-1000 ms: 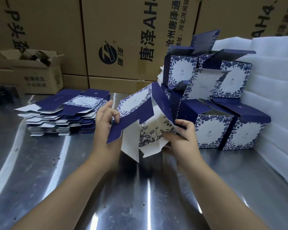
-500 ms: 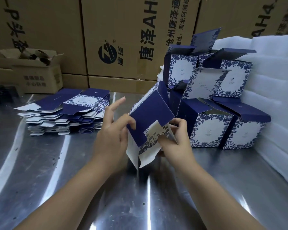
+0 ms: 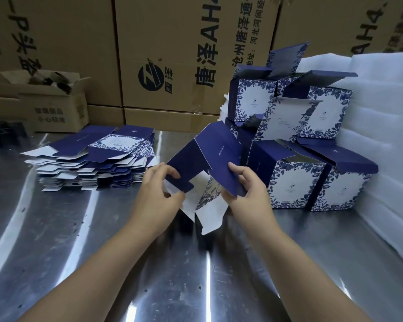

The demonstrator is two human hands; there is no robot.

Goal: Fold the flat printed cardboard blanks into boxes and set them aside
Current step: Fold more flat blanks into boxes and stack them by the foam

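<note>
1. Holding a half-folded box blank (image 3: 219, 149) above the middle of the metal surface (image 3: 196, 275), both hands work it in the air.
2. Left hand (image 3: 159, 194): fingers (image 3: 170, 170) and thumb pinch a dark blue flap on the blank's left side.
3. Right hand (image 3: 251, 194): fingers (image 3: 236, 167) curl over the blue panel's right edge and clamp it against the thumb.
4. White-backed flaps hang loose below the blank, between the hands.
5. Stack of flat blanks (image 3: 98, 159) lies toward the far left of the surface, well apart from the hands.
6. Folded boxes (image 3: 296, 182) are piled by the far right edge, lids open, against white foam sheets (image 3: 382, 112).
7. Brown cartons (image 3: 172, 54) line the far edge; a small open carton (image 3: 51, 108) sits at the far left corner.
</note>
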